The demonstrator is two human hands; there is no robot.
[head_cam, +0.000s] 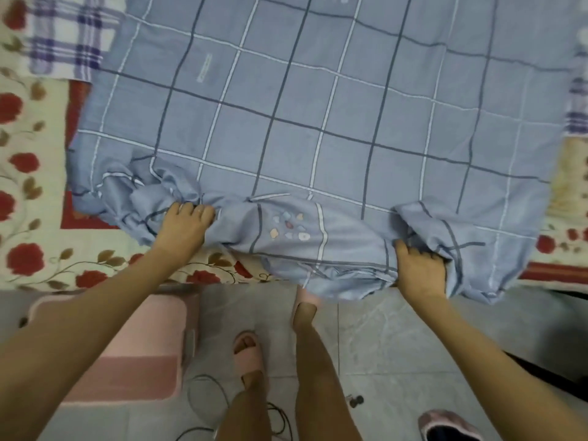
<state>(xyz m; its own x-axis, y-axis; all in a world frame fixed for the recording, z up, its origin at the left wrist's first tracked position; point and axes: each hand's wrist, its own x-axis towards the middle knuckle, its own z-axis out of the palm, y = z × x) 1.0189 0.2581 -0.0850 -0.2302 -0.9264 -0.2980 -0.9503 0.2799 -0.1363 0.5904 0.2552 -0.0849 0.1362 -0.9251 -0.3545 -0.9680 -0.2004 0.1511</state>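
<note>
A blue checked sheet [318, 116] lies spread over the bed, its near edge bunched and hanging over the bedside. My left hand [184, 224] grips the crumpled near edge at the left, fingers curled into the folds. My right hand [420, 268] holds a bunch of the same edge at the right, fingers tucked into the cloth. Between the hands the fabric shows a small patch of pastel shapes [289, 226].
Under the sheet lies a cream bedcover with red roses [28, 198]. A purple plaid cloth [63, 36] sits at the far left. On the tiled floor [397, 345] are a pink mat [127, 345], black cables [203, 396], my feet in pink slippers [248, 348] and a loose slipper [445, 424].
</note>
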